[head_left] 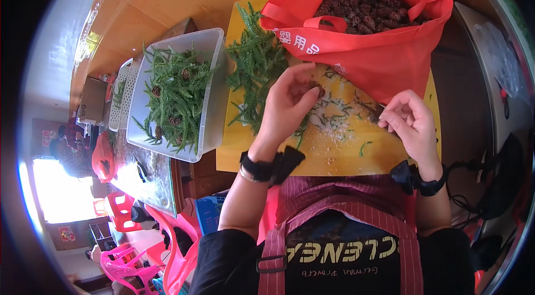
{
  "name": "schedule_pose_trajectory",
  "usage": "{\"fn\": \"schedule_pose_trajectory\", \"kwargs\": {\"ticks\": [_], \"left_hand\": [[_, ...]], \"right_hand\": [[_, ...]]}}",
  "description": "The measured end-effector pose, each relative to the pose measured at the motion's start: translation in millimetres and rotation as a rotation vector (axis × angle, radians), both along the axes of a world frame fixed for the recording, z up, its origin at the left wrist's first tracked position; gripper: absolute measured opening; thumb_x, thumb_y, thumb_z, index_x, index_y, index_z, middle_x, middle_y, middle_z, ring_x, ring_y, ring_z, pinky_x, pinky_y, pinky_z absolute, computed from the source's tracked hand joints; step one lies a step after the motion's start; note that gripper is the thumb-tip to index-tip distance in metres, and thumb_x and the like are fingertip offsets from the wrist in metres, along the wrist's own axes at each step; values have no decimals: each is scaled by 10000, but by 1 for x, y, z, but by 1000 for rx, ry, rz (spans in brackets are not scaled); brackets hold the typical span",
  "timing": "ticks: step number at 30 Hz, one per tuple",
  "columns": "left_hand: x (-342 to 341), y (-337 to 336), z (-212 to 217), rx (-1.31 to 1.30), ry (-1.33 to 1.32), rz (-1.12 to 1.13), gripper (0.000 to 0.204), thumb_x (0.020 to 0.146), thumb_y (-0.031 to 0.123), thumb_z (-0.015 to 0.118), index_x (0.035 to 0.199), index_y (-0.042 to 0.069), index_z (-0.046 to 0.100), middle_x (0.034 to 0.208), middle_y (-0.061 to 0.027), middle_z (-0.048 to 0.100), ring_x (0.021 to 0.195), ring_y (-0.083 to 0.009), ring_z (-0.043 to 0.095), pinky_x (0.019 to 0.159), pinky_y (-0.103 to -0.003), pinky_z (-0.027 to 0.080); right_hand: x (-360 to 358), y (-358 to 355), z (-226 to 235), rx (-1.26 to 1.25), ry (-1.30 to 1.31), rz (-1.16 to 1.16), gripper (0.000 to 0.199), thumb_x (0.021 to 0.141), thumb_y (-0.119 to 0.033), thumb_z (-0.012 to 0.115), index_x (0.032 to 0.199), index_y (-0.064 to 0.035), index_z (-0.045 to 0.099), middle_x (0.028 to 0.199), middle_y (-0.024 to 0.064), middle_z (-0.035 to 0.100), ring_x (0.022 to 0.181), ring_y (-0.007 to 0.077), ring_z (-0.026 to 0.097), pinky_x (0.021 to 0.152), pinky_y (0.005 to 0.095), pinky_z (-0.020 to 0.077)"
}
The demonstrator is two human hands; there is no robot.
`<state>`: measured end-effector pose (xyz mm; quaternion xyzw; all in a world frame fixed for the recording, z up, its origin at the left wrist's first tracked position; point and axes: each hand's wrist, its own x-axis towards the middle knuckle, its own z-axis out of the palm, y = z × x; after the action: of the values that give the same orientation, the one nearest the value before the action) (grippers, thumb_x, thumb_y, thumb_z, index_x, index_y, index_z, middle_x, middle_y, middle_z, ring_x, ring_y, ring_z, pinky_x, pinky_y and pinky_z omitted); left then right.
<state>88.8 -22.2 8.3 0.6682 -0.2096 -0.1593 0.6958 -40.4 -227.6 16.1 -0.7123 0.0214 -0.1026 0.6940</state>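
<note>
Over the yellow board (267, 164), my left hand (287, 102) is closed round a small brown pine cone (317, 90), mostly covered by its fingers. To the right, the fingertips of my right hand (409, 122) are pinched together near the board's right side. Something thin and dark shows beside those fingertips, too small to make out. Green artificial pine sprigs (256, 55) lie just left of and beyond my left hand. Between the two hands are scattered green needle bits and white crumbs (334, 122).
A red cloth bag (384, 55) full of pine cones (365, 8) stands at the board's far right. Left of the board, a clear plastic bin (209, 116) holds green sprigs with cones among them. Pink plastic chairs (128, 264) stand at lower left; black cables (462, 183) hang at right.
</note>
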Motion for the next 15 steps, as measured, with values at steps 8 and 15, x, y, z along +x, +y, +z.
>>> {"fn": "schedule_pose_trajectory", "kwargs": {"ticks": [8,15], "left_hand": [[-41,14,-8,-431,291,-178,217,780,-51,586,953,34,487,1145,-163,528,1017,-261,580,916,-376,461],[-55,10,-4,-562,430,-190,211,790,1,626,934,49,479,1149,-165,527,1050,-247,554,928,-399,453]], "right_hand": [[6,33,16,274,-267,65,153,819,85,557,820,-16,442,898,138,606,804,139,623,673,207,496],[8,53,5,-36,-246,16,189,764,112,594,801,-18,461,831,103,573,755,138,572,680,228,458]]}}
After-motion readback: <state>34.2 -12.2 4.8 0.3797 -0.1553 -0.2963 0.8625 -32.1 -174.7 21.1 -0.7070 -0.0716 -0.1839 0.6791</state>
